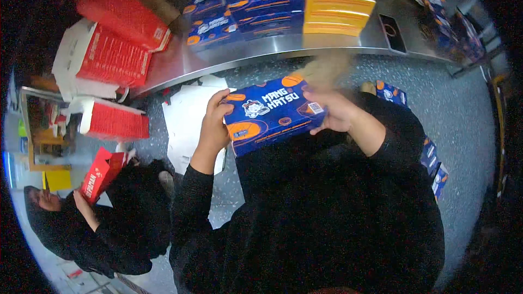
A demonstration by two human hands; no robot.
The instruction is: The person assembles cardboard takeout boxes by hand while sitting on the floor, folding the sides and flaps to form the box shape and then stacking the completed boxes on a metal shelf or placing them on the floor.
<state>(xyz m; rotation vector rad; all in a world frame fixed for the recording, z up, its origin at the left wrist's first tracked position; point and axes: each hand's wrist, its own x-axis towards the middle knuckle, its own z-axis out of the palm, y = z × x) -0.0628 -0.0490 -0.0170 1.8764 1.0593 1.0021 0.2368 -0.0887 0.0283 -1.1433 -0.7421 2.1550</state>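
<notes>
A blue cardboard box (278, 110) with orange patches, white lettering and a small cartoon figure is held level above my lap. My left hand (216, 122) is closed on its left end, thumb over the top edge. At the right end my right hand (339, 113) grips the box, with the thumb on top and the fingers underneath. The box looks folded into shape; its underside is hidden. Just beyond its far right corner is a blurred tan shape (327, 69) that I cannot make out.
Stacks of blue boxes (267, 8) and yellow boxes (338, 5) stand on a metal table (261, 49), with a phone (393, 32) nearby. White cardboard sheets (185, 122) lie at left, near stacked red cartons (114, 57). A co-worker (81, 228) holds a red box (102, 173). Blue boxes (430, 155) lie at right.
</notes>
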